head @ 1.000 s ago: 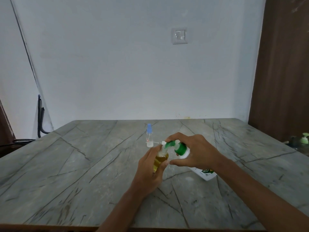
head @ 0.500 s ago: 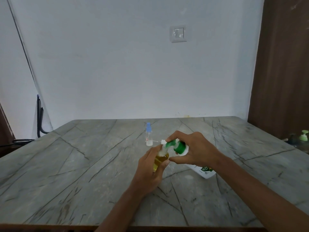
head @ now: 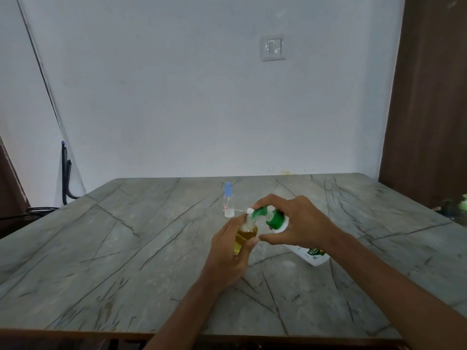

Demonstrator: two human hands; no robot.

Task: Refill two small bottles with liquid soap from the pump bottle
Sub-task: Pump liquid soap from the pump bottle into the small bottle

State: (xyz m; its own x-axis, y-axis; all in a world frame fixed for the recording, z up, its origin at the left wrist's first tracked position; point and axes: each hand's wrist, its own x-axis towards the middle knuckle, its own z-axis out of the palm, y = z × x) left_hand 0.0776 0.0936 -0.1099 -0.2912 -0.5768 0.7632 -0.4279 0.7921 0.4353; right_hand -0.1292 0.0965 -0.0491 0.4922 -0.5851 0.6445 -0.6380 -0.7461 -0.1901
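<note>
Pump bottle [head: 310,253]: mid-tabletop [head: 126,248], tipped over to the left, white base low on the near-right side, green nozzle [head: 258,213] at the small bottle's mouth.
Small bottle [head: 244,236]: held above mid-tabletop, neck up, slight lean; yellow soap fills most of the part that shows.
Left hand [head: 227,258]: fingers wrapped round the small bottle's body.
Right hand [head: 300,223]: fingers curled over the pump head and collar, thumb underneath.
Second small bottle [head: 228,203]: upright, blue cap on, just past the hands toward the far edge; looks almost empty.
Step, my read: pumping soap into the first bottle, close to full.
Doing it well: keep the nozzle tip seated in the neck, use short slow presses, hold the small bottle steady, stop below the neck. Thick soap may back up and spill.
Hidden: where nozzle meets mouth is covered by fingers, so flow can't be confirmed. Base touching the tabletop or not, cannot tell.
Hard to read: thin white piece [head: 240,210] beside the nozzle, maybe a removed sprayer top, unsure.
Cut off: green-topped bottle [head: 463,202] at the right, beyond the tabletop.
</note>
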